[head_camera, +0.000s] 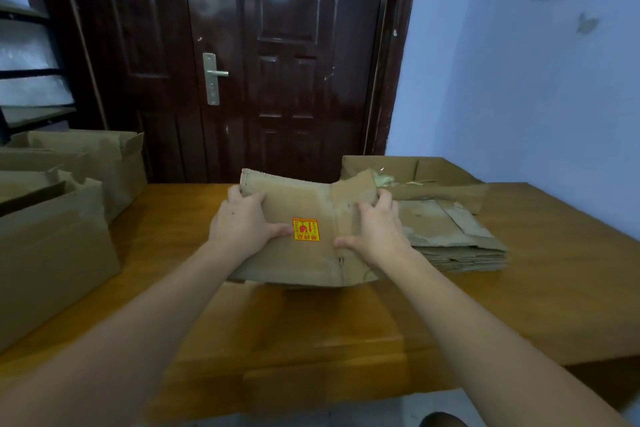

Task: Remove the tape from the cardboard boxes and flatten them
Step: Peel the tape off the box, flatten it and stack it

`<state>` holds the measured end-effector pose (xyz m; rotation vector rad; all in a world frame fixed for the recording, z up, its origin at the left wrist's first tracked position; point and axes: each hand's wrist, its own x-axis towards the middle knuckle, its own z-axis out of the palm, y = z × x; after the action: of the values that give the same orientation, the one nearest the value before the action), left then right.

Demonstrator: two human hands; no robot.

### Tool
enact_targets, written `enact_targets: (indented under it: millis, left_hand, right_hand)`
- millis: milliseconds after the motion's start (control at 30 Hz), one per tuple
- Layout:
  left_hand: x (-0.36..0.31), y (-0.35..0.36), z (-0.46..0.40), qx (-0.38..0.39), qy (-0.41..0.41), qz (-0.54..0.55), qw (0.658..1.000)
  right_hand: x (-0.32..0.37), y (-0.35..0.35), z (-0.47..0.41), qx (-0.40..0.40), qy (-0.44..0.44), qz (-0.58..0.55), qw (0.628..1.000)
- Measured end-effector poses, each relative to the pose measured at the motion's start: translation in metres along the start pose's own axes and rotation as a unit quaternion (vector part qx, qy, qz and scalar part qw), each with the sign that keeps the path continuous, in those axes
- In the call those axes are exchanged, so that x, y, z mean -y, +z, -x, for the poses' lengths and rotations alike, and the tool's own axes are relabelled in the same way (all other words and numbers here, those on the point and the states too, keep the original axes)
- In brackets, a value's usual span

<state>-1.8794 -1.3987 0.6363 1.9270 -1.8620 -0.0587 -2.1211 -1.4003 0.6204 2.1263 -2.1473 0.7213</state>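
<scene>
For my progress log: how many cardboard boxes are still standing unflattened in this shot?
3. Two stand at the table's left side, one near and one behind it; a third open box sits behind the flattened stack. More may be hidden off-frame at the left.

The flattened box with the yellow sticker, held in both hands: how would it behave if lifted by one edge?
The flattened box would likely sag, since it already bows between the left hand and right hand. Probably light: thin, worn cardboard. Unlikely to slip; the surface looks matte.

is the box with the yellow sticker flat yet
Mostly collapsed, not fully flat: the brown cardboard box with the yellow sticker bows upward at its far edge while both hands grip it.
</scene>
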Motion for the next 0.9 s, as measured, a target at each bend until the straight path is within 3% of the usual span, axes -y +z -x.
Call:
enact_targets:
  millis: [233,400,667,900]
  left_hand:
    - [-0.101,0.02,-0.048,0.064,0.043,0.13,0.988]
    - [-0.187,0.068,-0.066,0.136,0.071,0.195,0.969]
    - [-0.234,0.157,-0.063,0.238,0.057,0.175,0.954]
    - [-0.211,0.188,-0.061,0.224,0.113,0.056,0.966]
  right_hand:
    - [-0.099,-0.09,-0.052,0.019,0.056,0.039,0.997]
    - [-0.197,-0.115,-0.069,0.062,0.087,0.058,0.993]
    - [-0.293,-0.079,-0.066,0.151,0.122,0.051,0.98]
    - [-0.319,-0.053,-0.057,0.207,0.114,-0.054,0.97]
